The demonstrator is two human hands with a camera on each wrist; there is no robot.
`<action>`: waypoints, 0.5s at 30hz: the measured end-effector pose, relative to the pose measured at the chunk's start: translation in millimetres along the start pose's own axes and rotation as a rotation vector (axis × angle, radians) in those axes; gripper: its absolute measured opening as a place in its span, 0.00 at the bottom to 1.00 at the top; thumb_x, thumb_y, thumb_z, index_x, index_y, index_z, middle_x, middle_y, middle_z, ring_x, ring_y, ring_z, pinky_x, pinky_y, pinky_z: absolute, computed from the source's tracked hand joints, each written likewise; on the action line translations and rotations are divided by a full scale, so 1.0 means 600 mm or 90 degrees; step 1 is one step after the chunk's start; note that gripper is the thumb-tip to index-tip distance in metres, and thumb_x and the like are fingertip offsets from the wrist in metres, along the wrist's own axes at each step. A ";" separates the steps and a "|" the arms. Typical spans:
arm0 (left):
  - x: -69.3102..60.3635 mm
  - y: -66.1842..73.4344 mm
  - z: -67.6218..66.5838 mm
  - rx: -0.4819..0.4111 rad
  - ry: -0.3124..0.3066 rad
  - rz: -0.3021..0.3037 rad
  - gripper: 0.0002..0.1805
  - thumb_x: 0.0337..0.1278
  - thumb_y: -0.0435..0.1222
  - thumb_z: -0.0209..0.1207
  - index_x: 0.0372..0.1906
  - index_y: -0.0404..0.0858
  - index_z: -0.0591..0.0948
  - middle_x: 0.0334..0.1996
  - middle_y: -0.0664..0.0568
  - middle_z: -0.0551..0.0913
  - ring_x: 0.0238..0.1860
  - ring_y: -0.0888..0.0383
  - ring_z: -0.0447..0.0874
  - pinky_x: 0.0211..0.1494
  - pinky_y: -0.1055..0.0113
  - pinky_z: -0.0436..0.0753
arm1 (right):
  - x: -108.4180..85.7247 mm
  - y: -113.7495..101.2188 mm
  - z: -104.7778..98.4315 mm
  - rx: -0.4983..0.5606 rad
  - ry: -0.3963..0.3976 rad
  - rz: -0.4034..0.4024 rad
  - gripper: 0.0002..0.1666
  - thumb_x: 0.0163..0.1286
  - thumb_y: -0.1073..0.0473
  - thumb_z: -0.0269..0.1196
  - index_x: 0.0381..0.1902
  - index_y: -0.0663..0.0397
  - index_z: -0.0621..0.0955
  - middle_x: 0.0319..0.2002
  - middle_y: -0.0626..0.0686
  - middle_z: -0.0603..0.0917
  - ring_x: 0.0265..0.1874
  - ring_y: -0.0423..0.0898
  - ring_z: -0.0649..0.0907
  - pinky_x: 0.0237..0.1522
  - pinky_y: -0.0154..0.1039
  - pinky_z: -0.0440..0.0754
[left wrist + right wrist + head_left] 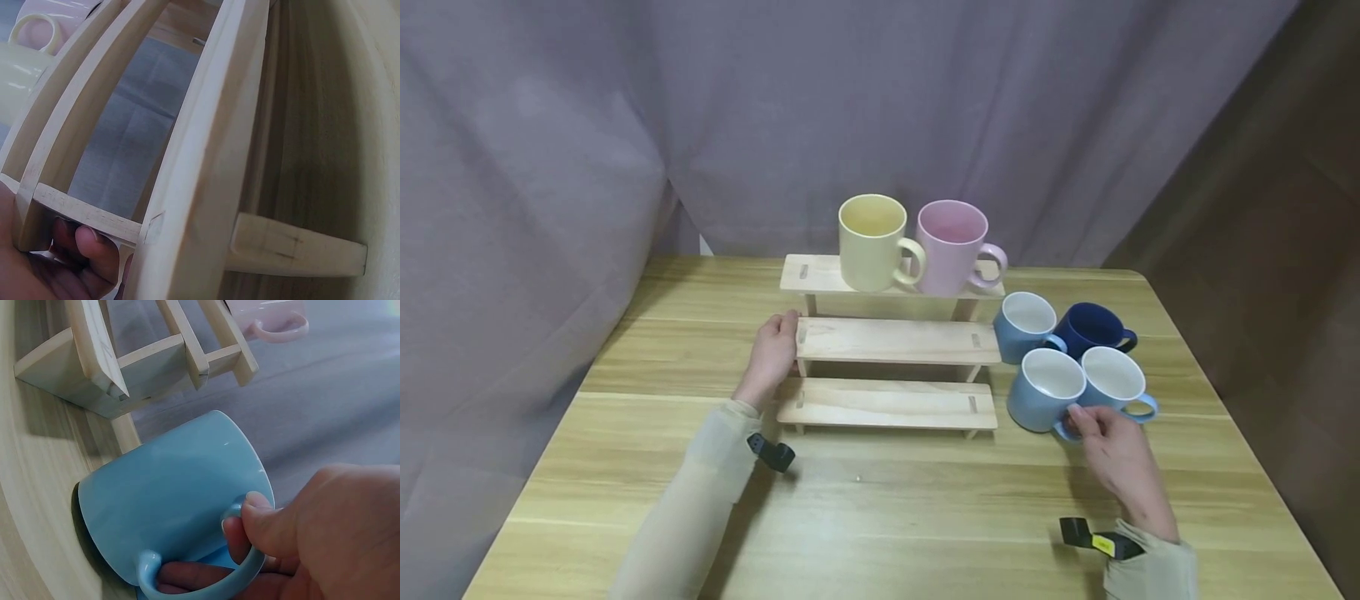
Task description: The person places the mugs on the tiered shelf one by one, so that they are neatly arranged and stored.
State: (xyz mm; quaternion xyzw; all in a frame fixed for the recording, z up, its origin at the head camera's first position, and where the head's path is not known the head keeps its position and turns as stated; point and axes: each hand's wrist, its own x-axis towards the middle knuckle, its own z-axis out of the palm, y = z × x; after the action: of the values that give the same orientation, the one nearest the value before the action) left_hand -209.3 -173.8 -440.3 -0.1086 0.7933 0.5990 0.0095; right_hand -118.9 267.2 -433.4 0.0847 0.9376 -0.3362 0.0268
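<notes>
A three-tier wooden rack (pixel 895 340) stands on the table. My left hand (pixel 772 354) grips its left end at the middle tier; in the left wrist view the fingers (pixel 94 247) curl under the side piece. My right hand (pixel 1116 454) pinches the handle of the front-left light blue mug (pixel 1030 402), which stands upright right of the rack. In the right wrist view, thumb and fingers of the right hand (pixel 312 537) are round the handle of that light blue mug (pixel 175 494).
On the top tier stand a yellow mug (pixel 868 250) and a pink mug (pixel 943 258). Beside the held mug are two more light blue mugs (pixel 1015 337) (pixel 1105 396) and a dark blue mug (pixel 1078 333). A grey curtain (pixel 850 100) hangs behind the table.
</notes>
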 end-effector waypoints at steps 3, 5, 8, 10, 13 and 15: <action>0.000 0.001 0.000 0.003 -0.004 -0.003 0.29 0.76 0.54 0.36 0.49 0.32 0.73 0.33 0.45 0.75 0.26 0.55 0.74 0.31 0.64 0.79 | -0.001 -0.001 0.000 -0.002 0.006 0.007 0.32 0.79 0.43 0.43 0.49 0.67 0.78 0.45 0.65 0.81 0.39 0.55 0.76 0.33 0.40 0.71; 0.001 0.001 0.000 0.002 -0.006 -0.005 0.29 0.76 0.54 0.35 0.48 0.32 0.73 0.33 0.45 0.74 0.26 0.55 0.74 0.31 0.65 0.79 | -0.002 -0.002 -0.001 0.004 0.004 0.017 0.32 0.79 0.42 0.43 0.50 0.67 0.78 0.45 0.65 0.81 0.39 0.55 0.76 0.33 0.40 0.71; 0.002 0.000 0.000 0.004 -0.007 -0.004 0.29 0.76 0.54 0.35 0.48 0.33 0.73 0.32 0.46 0.74 0.25 0.56 0.73 0.29 0.66 0.78 | -0.004 -0.004 -0.003 0.006 0.005 0.029 0.33 0.78 0.41 0.42 0.50 0.67 0.78 0.46 0.65 0.81 0.40 0.55 0.75 0.33 0.41 0.70; 0.003 0.000 -0.001 0.003 -0.006 -0.002 0.29 0.76 0.54 0.35 0.48 0.33 0.74 0.31 0.46 0.74 0.24 0.57 0.72 0.28 0.66 0.78 | -0.006 -0.005 -0.004 0.006 0.012 0.032 0.33 0.79 0.42 0.42 0.50 0.67 0.78 0.46 0.65 0.80 0.40 0.55 0.75 0.33 0.41 0.70; 0.003 0.000 -0.001 0.002 -0.006 0.002 0.29 0.76 0.54 0.35 0.48 0.32 0.74 0.30 0.46 0.74 0.22 0.57 0.72 0.27 0.67 0.77 | -0.011 -0.009 -0.008 -0.007 0.040 0.018 0.31 0.79 0.45 0.43 0.49 0.68 0.79 0.45 0.66 0.81 0.40 0.55 0.76 0.33 0.41 0.70; 0.002 -0.001 -0.002 0.003 -0.007 0.003 0.29 0.76 0.54 0.35 0.48 0.32 0.74 0.30 0.46 0.74 0.22 0.57 0.72 0.27 0.67 0.77 | -0.015 -0.012 -0.013 -0.004 0.053 0.010 0.30 0.79 0.46 0.44 0.49 0.69 0.79 0.44 0.66 0.82 0.39 0.55 0.76 0.33 0.41 0.71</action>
State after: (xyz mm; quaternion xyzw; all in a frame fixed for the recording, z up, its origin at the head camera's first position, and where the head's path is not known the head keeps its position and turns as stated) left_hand -210.5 -175.1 -440.5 -0.1035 0.7947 0.5980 0.0131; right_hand -111.6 265.3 -421.8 0.1063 0.9382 -0.3292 -0.0094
